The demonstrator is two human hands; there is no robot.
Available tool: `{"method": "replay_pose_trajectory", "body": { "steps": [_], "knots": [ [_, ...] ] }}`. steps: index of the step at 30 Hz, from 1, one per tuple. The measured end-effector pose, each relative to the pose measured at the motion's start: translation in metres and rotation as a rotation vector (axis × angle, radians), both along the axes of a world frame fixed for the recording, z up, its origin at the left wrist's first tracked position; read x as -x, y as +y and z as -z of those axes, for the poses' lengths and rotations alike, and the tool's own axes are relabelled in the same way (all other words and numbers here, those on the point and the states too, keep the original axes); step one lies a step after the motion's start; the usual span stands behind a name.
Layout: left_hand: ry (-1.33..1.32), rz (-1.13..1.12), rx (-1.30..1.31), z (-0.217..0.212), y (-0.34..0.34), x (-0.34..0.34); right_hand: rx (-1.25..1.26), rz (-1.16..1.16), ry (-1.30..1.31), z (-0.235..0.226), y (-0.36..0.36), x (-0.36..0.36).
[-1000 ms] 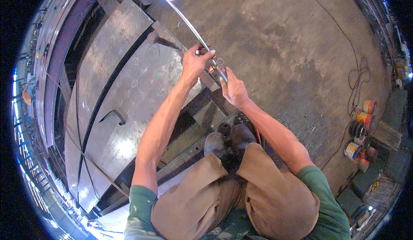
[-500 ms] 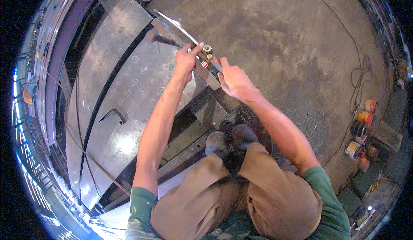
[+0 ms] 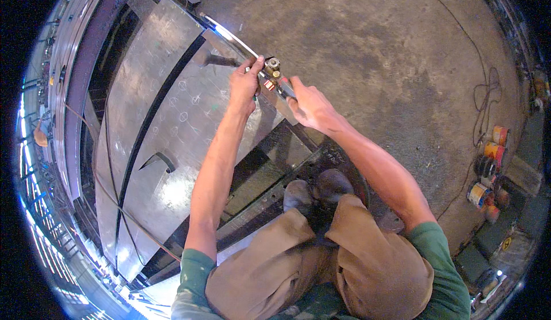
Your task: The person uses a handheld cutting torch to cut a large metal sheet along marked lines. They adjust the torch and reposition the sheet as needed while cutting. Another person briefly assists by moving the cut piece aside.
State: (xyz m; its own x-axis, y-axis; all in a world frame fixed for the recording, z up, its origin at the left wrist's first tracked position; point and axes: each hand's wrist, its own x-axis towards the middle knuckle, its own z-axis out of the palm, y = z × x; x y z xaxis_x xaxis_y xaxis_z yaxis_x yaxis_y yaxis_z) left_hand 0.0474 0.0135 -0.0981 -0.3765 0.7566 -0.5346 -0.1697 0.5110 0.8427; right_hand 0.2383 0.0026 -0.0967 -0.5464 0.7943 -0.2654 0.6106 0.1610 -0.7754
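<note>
My left hand (image 3: pixel 244 84) is closed around the front of a cutting torch (image 3: pixel 232 37), just ahead of its brass valves (image 3: pixel 274 63). Its long bright tube slants away to the far left, over the end of a grey steel plate (image 3: pixel 195 122) with chalk marks. A bluish streak glows beside the torch's tip. My right hand (image 3: pixel 311 106) wraps around the torch's grey handle, behind the valves. A long dark curved gap (image 3: pixel 150 110) runs through the plate. Nearer me is a small hooked cut (image 3: pixel 167 160).
Dark steel beams (image 3: pixel 252 196) support the plate near my shoes (image 3: pixel 330 185). Hoses (image 3: pixel 135 219) cross the plate's left side. Several paint cans (image 3: pixel 493 152) stand on the right, by a tangled cable (image 3: pixel 487 99) on the concrete floor (image 3: pixel 367 50).
A blue glow shows along the torch's tip end, where it was paler before. The view has shifted slightly; both hands keep the same hold on the torch.
</note>
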Motion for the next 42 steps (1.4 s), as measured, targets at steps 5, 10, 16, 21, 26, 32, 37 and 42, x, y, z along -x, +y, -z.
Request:
{"method": "replay_pose_trajectory", "body": {
  "steps": [5, 10, 16, 21, 26, 32, 37, 42],
  "knots": [
    [0.013, -0.019, 0.030, 0.004, -0.004, -0.002, 0.020, -0.007, 0.040, 0.000, 0.001, -0.004],
    [0.035, -0.034, -0.022, 0.008, 0.003, -0.012, -0.003, 0.017, 0.173, 0.021, -0.001, -0.009],
    [-0.053, -0.012, -0.069, 0.043, 0.000, -0.045, -0.069, -0.035, 0.239, 0.005, -0.003, -0.057],
    [0.009, 0.253, 0.160, 0.030, -0.020, -0.089, 0.614, 0.170, 0.150, 0.002, -0.030, -0.107],
    [-0.146, 0.282, 0.281, 0.042, -0.028, -0.112, 0.913, 0.236, 0.303, 0.040, -0.049, -0.128],
    [0.000, 0.528, 0.390, 0.016, -0.028, -0.113, 1.083, 0.263, 0.329, 0.036, -0.064, -0.142],
    [-0.027, 0.523, 0.367, 0.019, -0.043, -0.123, 1.166, 0.289, 0.394, 0.038, -0.077, -0.151],
    [-0.046, 0.534, 0.376, 0.012, -0.046, -0.125, 1.173, 0.288, 0.413, 0.029, -0.085, -0.156]
  ]
}}
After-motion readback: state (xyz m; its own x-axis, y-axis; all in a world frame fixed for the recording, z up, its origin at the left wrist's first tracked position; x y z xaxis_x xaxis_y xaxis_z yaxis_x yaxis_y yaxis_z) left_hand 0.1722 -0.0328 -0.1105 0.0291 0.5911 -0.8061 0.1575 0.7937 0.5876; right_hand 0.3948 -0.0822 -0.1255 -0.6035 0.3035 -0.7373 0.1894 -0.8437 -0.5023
